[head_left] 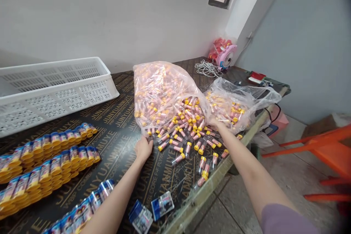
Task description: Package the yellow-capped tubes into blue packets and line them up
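A large clear plastic bag (164,80) full of small tubes lies on its side, its mouth facing me. My left hand (144,148) is closed at the lower left edge of that mouth, pinching the film. On the mouth's other side my right hand (213,120) grips the film, its fingers partly hidden by the plastic. Clear tubes with yellow caps and pinkish contents (188,149) spill from the mouth onto the dark board between my arms. A second clear plastic bag (219,84), also holding such tubes, lies open just right of my right hand.
At left stand a white perforated crate (57,98) and stacked rows of blue-and-yellow packs (46,170). Two small blue packets (162,205) lie near the table's front edge (192,210). A pink fan (227,57) and white cable (207,68) sit behind; an orange chair (329,150) stands right.
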Motion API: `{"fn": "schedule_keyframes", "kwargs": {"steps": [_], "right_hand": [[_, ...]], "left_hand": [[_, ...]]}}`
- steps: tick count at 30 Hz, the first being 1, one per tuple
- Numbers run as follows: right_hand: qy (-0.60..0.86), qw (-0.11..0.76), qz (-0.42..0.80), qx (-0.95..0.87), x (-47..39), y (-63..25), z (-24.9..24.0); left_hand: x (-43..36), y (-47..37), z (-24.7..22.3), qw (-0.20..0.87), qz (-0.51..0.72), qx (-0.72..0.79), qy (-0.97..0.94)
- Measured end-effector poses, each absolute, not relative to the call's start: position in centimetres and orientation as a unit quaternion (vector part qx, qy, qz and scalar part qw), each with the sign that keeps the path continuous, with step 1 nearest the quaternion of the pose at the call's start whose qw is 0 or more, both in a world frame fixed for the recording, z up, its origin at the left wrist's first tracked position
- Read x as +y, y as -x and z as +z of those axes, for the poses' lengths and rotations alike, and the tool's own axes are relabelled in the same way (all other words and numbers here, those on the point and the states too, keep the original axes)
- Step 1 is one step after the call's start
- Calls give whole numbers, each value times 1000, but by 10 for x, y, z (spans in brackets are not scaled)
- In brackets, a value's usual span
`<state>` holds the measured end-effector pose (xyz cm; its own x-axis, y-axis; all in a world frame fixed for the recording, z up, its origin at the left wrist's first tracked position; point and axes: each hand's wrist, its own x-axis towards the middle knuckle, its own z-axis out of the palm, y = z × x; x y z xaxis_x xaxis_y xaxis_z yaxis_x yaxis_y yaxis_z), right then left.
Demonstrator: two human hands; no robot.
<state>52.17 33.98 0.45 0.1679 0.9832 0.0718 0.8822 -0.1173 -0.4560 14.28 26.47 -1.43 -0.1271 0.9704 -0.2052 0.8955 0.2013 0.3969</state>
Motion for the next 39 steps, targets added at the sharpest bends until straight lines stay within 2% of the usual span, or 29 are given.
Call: {"fn": "schedule_keyframes", "kwargs": {"steps": [4,8,15,19,24,27,32,39], "right_hand": [[746,151,108,-639,292,-512,-7],[757,130,67,-636,248,-494,-17],[745,140,33,-652,208,-455,-21],[789,152,15,-595,200,-478,-7],[881,140,-27,-450,191,-544,15],[896,124,-20,-427,192,-552,8],[857,100,8,-505,198,-502,-24],[812,96,21,-576,174,-440,-30]], "left_hand": [[233,-146,-26,236,163,705,-649],[196,-155,-40,319,281,609,-669],[163,-158,-37,365,318,551,-679],[144,-153,-26,381,322,541,-678],[97,-136,-4,353,280,521,-725],[61,-116,2,308,252,524,-753],[21,-83,-8,212,227,618,-722],[22,-78,-10,220,193,702,-649]]}}
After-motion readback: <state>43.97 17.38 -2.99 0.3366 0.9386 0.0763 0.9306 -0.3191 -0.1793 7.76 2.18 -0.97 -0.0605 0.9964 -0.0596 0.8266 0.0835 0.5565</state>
